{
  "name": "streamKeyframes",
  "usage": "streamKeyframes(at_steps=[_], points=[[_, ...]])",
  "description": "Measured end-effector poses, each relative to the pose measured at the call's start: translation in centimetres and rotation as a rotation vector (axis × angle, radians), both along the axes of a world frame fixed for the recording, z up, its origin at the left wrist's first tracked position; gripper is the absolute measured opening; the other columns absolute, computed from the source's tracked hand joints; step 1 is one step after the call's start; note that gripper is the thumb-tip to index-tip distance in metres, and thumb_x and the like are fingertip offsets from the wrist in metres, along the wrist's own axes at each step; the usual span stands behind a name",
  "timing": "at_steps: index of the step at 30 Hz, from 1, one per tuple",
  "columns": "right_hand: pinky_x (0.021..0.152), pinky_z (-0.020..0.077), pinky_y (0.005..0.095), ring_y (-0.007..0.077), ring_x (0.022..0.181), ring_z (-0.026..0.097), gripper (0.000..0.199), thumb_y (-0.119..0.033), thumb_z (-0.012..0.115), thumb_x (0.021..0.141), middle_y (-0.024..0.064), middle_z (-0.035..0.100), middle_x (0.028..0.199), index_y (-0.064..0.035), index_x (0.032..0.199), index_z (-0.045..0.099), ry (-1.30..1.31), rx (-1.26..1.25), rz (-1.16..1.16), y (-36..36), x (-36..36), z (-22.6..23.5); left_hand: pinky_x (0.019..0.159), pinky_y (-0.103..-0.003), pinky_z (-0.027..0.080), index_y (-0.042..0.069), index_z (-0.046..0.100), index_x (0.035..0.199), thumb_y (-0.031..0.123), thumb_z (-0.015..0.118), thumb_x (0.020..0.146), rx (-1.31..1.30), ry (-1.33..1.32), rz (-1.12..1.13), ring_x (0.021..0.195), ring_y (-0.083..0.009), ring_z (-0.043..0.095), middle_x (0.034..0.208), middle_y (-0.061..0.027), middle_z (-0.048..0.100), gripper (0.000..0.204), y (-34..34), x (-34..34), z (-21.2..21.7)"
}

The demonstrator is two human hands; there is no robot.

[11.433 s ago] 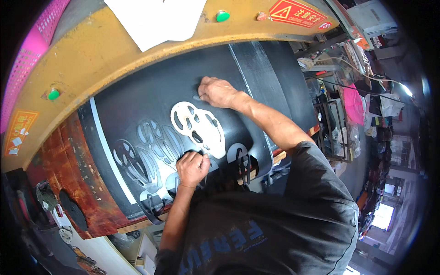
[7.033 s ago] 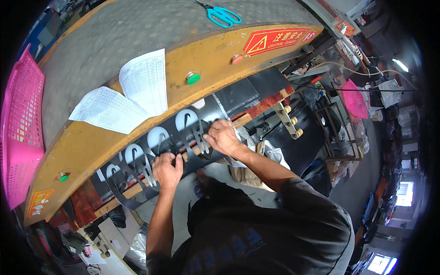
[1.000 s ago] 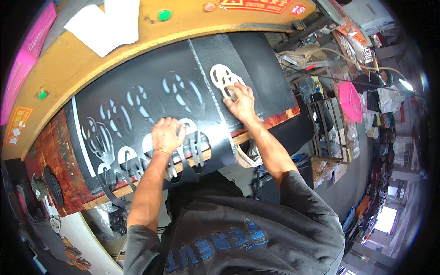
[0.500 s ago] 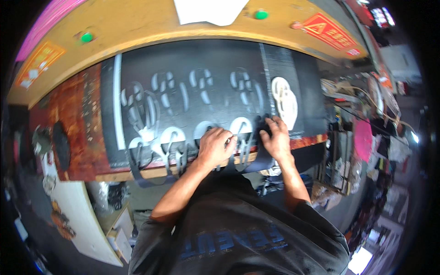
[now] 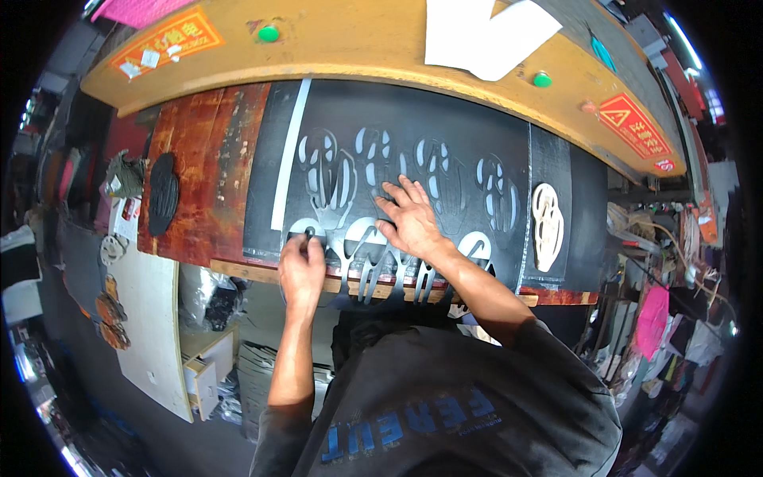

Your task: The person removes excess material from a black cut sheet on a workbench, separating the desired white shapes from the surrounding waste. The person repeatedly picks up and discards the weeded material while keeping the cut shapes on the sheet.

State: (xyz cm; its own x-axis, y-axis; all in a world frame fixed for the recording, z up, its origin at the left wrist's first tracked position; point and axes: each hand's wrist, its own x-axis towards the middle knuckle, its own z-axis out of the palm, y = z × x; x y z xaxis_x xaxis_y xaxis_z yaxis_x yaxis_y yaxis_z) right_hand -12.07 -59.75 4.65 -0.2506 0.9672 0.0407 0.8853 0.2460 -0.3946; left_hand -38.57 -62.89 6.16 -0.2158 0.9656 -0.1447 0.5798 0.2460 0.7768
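**A:** Where are my hands?

**B:** Both are on the black die-cut sheet that lies flat on the dark cutting surface. Your left hand is at the sheet's near edge, its fingers curled and pinching a narrow strip of the black material. Your right hand lies just to the right of it, fingers spread wide and pressed flat on the sheet, holding nothing.

**A:** What does the sheet look like?

**B:** It has rows of rounded cut-out openings, pale where material is gone. Thin black tails hang over the sheet's near edge, below your hands.

**A:** What else is around the sheet?

**B:** To its right, well apart from your right hand, lies a cream cut-out piece. Beyond its far edge runs a yellow machine beam with green buttons, and white paper rests on it. To the sheet's left, an oval black piece lies on the reddish-brown board.
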Motion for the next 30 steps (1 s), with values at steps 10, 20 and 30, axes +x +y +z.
streamKeyframes(at_steps=[10, 20, 30], points=[[0.118, 0.0406, 0.0541, 0.0405, 0.141, 0.051, 0.068, -0.027, 0.078, 0.089, 0.0195, 0.058, 0.151, -0.0041, 0.15, 0.059, 0.151, -0.052, 0.314, 5.0, -6.3, 1.2, 0.055, -0.025, 0.044, 0.001, 0.075, 0.107, 0.024, 0.066, 0.105, -0.512, -0.699, -0.108, 0.064, -0.0071, 0.057, 0.077, 0.0022, 0.065, 0.024, 8.2, -0.1, -0.1], [0.083, 0.0584, 0.0415, 0.0232, 0.086, 0.074, 0.028, -0.029, 0.07, 0.104, 0.0146, 0.077, 0.09, -0.0023, 0.108, 0.077, 0.295, -0.333, 0.155, 15.6, -2.3, 6.2, 0.06, -0.041, 0.054, 0.009, 0.067, 0.081, 0.016, 0.071, 0.088, 0.679, -0.02, -0.375, 0.068, -0.0325, 0.066, 0.077, -0.009, 0.065, 0.011, 7.9, 3.6, -5.9], [0.084, 0.0521, 0.0313, 0.0106, 0.086, 0.064, 0.039, -0.044, 0.07, 0.105, 0.0007, 0.07, 0.082, -0.0055, 0.111, 0.078, 0.58, 0.23, -0.174, 19.8, 4.9, 24.0, 0.057, -0.044, 0.053, 0.012, 0.067, 0.077, 0.02, 0.074, 0.086, 0.672, 0.218, -0.425, 0.068, -0.0303, 0.066, 0.076, -0.0072, 0.063, 0.014, 7.3, 4.5, -5.7]])
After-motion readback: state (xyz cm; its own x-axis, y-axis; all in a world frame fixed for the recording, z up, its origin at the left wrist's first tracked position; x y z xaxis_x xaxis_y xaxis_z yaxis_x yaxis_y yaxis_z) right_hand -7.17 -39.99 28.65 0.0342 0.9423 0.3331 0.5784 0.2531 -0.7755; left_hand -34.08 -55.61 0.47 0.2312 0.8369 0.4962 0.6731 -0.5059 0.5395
